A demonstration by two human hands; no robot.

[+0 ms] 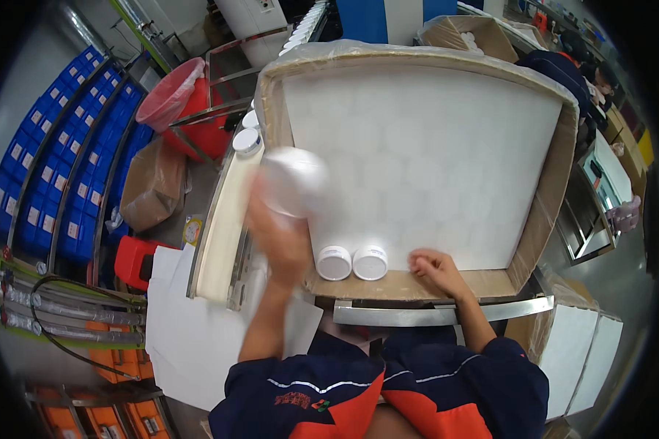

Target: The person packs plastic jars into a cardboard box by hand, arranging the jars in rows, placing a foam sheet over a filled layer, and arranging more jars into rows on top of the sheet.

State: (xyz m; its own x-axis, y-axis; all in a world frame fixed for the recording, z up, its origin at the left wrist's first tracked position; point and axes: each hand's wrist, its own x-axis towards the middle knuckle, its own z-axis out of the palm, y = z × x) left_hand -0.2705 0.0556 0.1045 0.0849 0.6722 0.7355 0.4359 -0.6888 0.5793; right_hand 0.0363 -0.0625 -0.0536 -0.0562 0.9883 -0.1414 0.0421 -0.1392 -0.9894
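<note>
My left hand, smeared by motion, grips a white round jar over the left side of a big cardboard box. The box is lined with clear plastic film, and a white sheet lies flat inside it. Side by side on that sheet, at the near left corner, stand two white lidded jars. My right hand hovers at the box's near edge, its fingers loosely bent and apart, with nothing seen in them. Another white jar stands on the cream conveyor belt left of the box.
A metal rail runs before the box. White sheets lie at the lower left. Beyond stand a red bin with a pink liner, a brown carton and blue racked bins. A co-worker is at the far right.
</note>
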